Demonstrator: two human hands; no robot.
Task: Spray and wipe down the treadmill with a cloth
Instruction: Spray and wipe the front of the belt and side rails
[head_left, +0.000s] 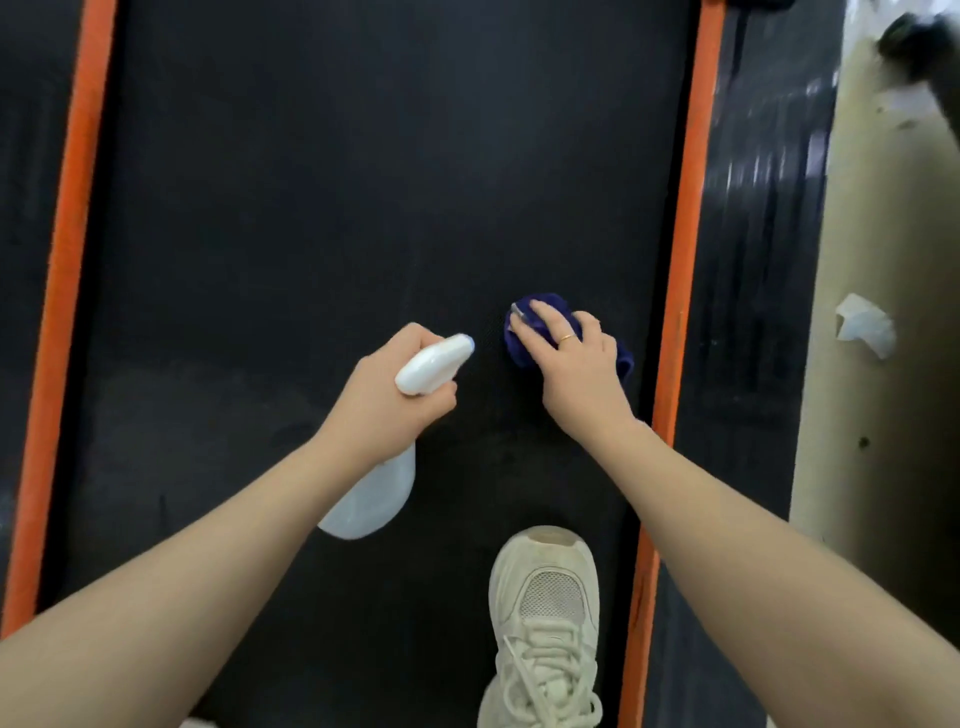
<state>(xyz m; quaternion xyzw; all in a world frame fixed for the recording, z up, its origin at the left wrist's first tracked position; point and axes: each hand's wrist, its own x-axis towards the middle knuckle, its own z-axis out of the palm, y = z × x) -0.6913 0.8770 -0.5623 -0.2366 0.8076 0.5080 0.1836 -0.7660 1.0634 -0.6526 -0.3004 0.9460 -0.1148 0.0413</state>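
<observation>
Head view, step in hand: wiping, as I judge it; the blue cloth (524, 332) lies bunched on the black treadmill belt (337, 182), toward the belt's right side, just beside the right orange side strip (685, 249).
Right hand (571, 358): lies palm down on the cloth, fingers fairly straight and pressing it onto the belt; a ring shows on one finger. The forearm reaches forward and down.
Left hand (400, 384): fingers curled round the neck of the white spray bottle (415, 410), nozzle pointing right toward the cloth, bottle body hanging below the wrist above the belt.
Footing: a pale sneaker (545, 623) stands on the belt near the right strip.
Next move: probably sweeping the cloth across unwiped belt, keeping flat pressure; a fresh spray ahead of the cloth may be needed first.
Left edge: the left orange side strip (67, 260) bounds the belt.
</observation>
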